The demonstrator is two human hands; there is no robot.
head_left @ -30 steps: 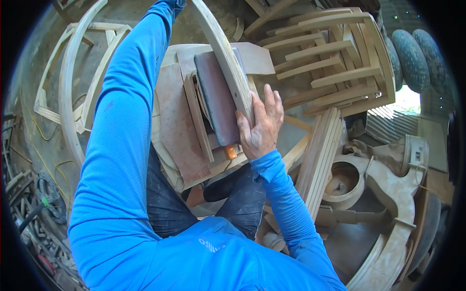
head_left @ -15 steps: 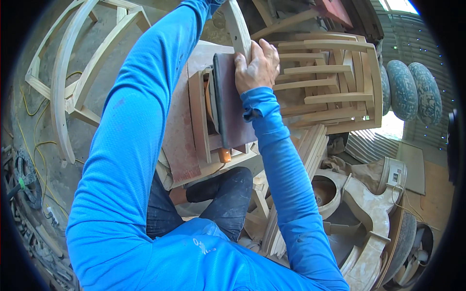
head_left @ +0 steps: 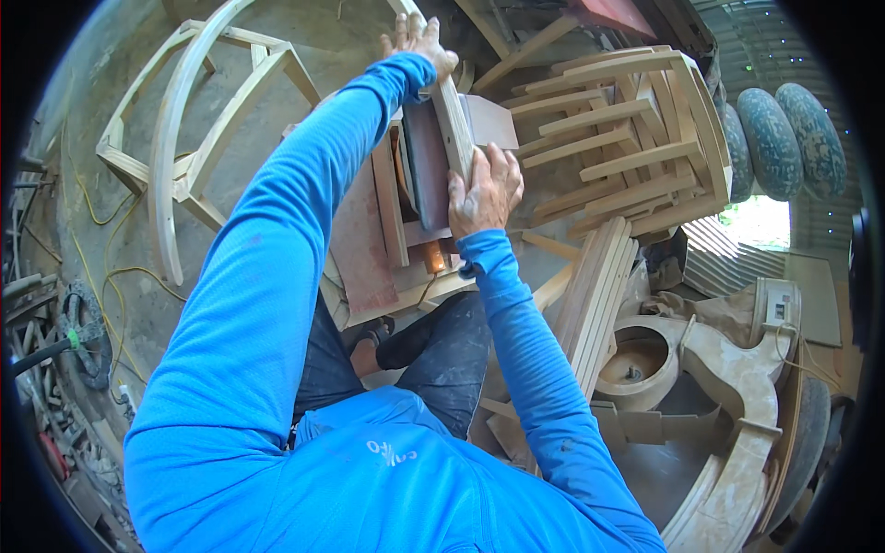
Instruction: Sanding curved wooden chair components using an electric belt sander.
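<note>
A pale, slightly curved wooden slat (head_left: 453, 120) lies along the right side of a purplish-grey sanding belt (head_left: 426, 175), its far end leaving the top of the picture. My left hand (head_left: 419, 48) is on the slat's far part, fingers apart and bent over it. Nearer to me, my right hand (head_left: 485, 192) grips the slat's near end, thumb on the left and fingers on the right. Wooden boards (head_left: 389, 198) frame the belt on the left, and an orange part (head_left: 433, 257) shows below. The contact between slat and belt is partly hidden.
Curved wooden frames (head_left: 166, 157) stand on the floor at left, near yellow cords (head_left: 108, 304). Slatted wooden frames (head_left: 636, 138) are stacked at right. Closer are long wooden strips (head_left: 595, 295) and a dusty blower housing (head_left: 636, 364). Several round tanks (head_left: 770, 143) stand far right.
The view has shifted a little. My left hand has come down from the top edge along the slat. My right hand and the slat's near end sit lower, closer to me.
</note>
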